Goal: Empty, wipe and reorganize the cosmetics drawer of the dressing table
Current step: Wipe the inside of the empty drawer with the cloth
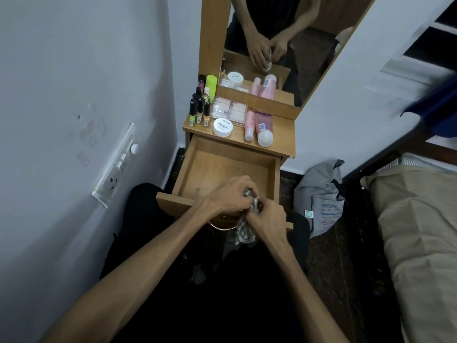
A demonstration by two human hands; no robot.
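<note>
I see my left hand [231, 194] and right hand [265, 217] both pinching a grey striped cloth [244, 226] over the front edge of the open wooden drawer [222, 167]; cosmetics sit on the tabletop at twelve o'clock.

A striped cloth [248, 220] is gripped by both hands over the front edge of the open drawer [223, 169], the left hand [231, 194] above, the right hand [265, 220] below. Behind the drawer, on the tabletop [282, 134], nail polish bottles [199, 112], a white jar [222, 127], a clear box [231, 108] and two pink tubes [258, 127] are lined up.
</note>
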